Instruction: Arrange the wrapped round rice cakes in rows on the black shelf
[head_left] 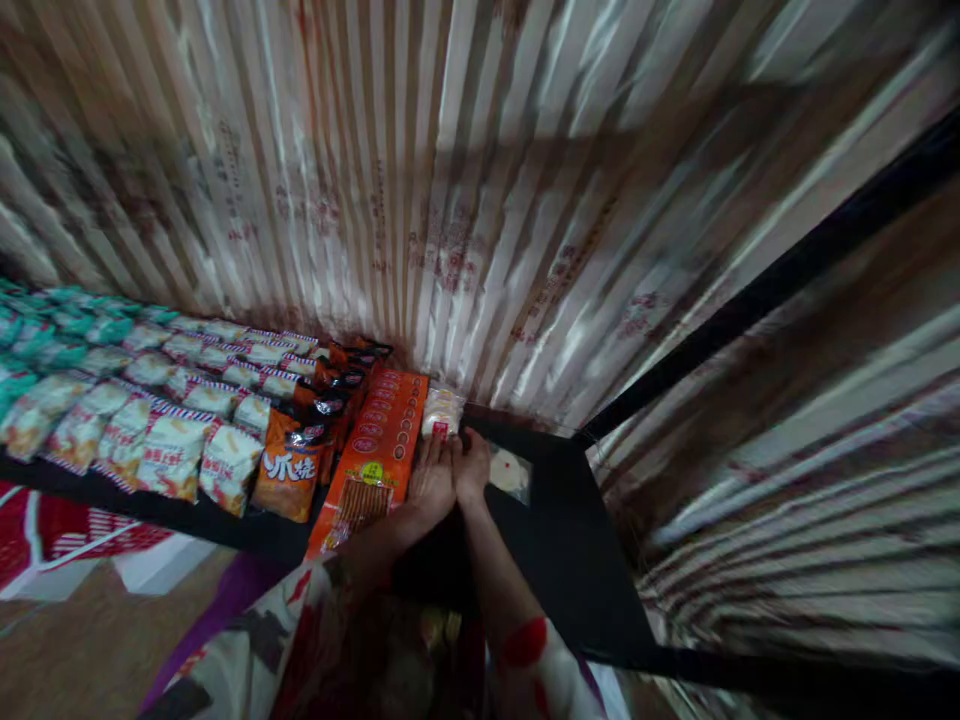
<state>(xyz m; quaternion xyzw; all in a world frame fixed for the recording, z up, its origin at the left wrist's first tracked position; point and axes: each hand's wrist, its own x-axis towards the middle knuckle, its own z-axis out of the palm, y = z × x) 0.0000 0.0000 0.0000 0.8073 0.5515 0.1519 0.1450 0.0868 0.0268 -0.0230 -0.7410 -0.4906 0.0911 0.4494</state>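
Observation:
A small clear packet of white, rounded pieces with a red label (442,408) lies at the foot of the corrugated wall, on the black shelf. My left hand (431,484) reaches to its near end, fingers stretched forward and lying flat. Close beside it, my right hand (471,464) has its fingers bent in at the packet's near right corner; its grip is partly hidden. Just right of that hand is another clear packet holding a flat, pale round piece (510,474). Along my left hand's outer side runs an orange pack (382,425) with brown sticks showing through its window.
Rows of white snack bags (176,455), orange bags (288,468) and green bags (67,325) fill the left of the shelf. The black shelf (574,540) extends to the right, under a slanting black post (712,320). A red crate (75,530) stands below at left.

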